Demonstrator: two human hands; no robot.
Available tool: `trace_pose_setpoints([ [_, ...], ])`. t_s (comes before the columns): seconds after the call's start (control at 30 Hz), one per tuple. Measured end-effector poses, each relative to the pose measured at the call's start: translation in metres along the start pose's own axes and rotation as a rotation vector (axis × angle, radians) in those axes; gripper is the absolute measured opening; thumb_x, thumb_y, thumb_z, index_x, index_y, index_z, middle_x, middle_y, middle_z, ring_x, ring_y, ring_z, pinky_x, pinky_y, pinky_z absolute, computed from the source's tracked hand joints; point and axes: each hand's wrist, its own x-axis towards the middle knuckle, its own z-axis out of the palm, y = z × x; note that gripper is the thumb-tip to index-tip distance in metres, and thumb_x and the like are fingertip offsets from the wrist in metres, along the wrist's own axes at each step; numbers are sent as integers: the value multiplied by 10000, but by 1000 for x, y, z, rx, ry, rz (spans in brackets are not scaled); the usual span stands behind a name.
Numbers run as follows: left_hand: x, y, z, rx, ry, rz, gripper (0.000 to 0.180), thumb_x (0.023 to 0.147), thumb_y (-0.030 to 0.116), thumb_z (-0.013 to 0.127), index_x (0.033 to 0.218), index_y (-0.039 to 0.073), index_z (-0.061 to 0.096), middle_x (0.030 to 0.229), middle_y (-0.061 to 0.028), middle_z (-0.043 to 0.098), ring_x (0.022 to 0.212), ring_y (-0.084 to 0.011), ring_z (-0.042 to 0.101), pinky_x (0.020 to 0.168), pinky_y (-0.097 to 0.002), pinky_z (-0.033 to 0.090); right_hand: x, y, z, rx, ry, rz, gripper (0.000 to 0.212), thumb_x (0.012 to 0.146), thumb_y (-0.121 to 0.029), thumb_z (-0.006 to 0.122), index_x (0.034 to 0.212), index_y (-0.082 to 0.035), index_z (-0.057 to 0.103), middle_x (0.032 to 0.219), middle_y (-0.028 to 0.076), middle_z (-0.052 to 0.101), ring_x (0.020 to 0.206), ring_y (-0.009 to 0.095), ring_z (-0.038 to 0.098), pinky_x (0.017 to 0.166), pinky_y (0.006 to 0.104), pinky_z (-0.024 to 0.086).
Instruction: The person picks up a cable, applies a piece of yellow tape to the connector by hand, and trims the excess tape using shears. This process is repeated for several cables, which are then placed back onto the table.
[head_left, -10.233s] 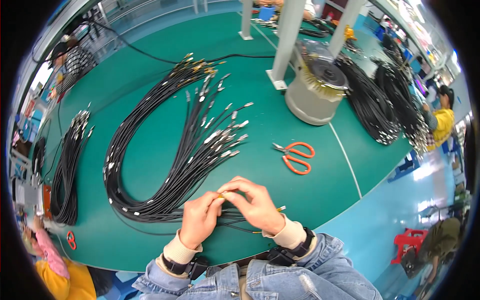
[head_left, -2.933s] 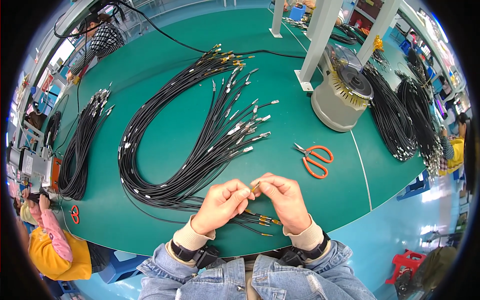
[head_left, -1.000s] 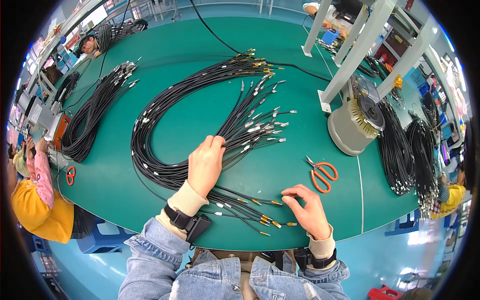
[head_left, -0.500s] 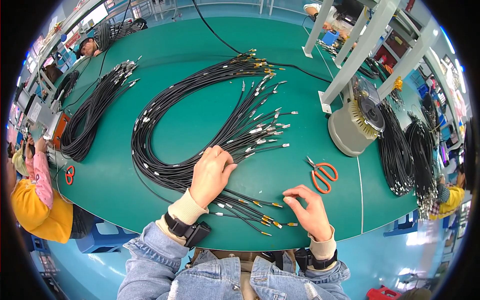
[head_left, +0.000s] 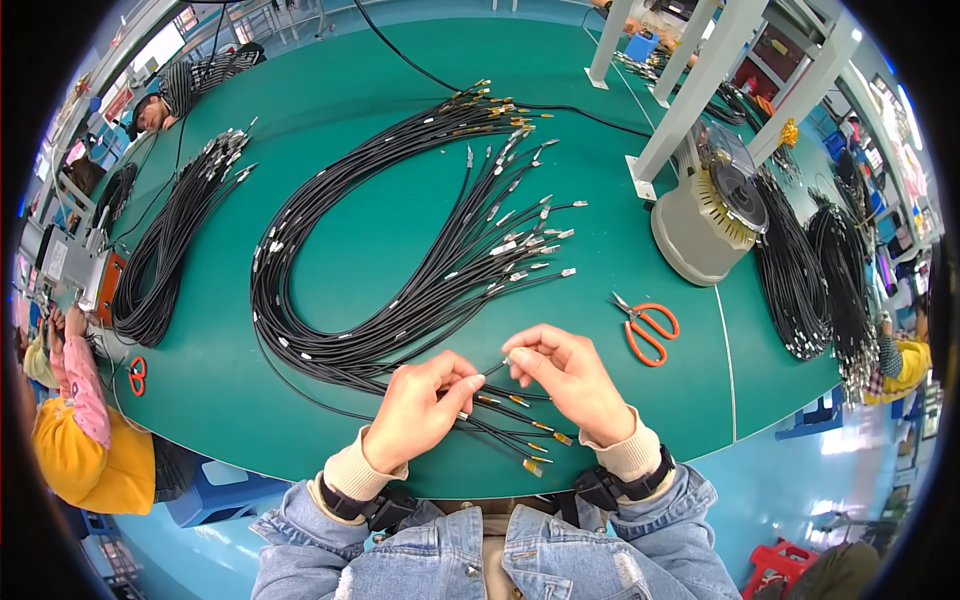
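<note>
Over the green table (head_left: 685,410) — left hand (head_left: 418,408) and right hand (head_left: 572,382), each in a fingertip pinch on one black cable (head_left: 494,370).

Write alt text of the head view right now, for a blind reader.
A left hand and a right hand hold a thin black cable over a green table. Beyond them lies a curved bundle of black cables; orange-handled scissors and a gray machine sit to the right.
</note>
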Motion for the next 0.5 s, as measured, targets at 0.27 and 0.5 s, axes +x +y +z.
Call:
trace_pose_setpoints([
  [0.27,23,4,15,50,-16,127,77,857,27,619,882,-41,592,659,-54,619,599,-81,595,516,-212,449,12,9,-9,159,-52,63,165,922,-118,549,986,26,597,812,41,597,725,95,532,681,230,450],
  [0.5,48,-3,44,53,70,129,63,846,10,623,873,-43,601,678,-59,634,616,-81,603,552,-208,471,4,0,-60,162,70,48,202,933,-138,532,1024,29,597,785,28,577,713,93,517,690,227,437],
])
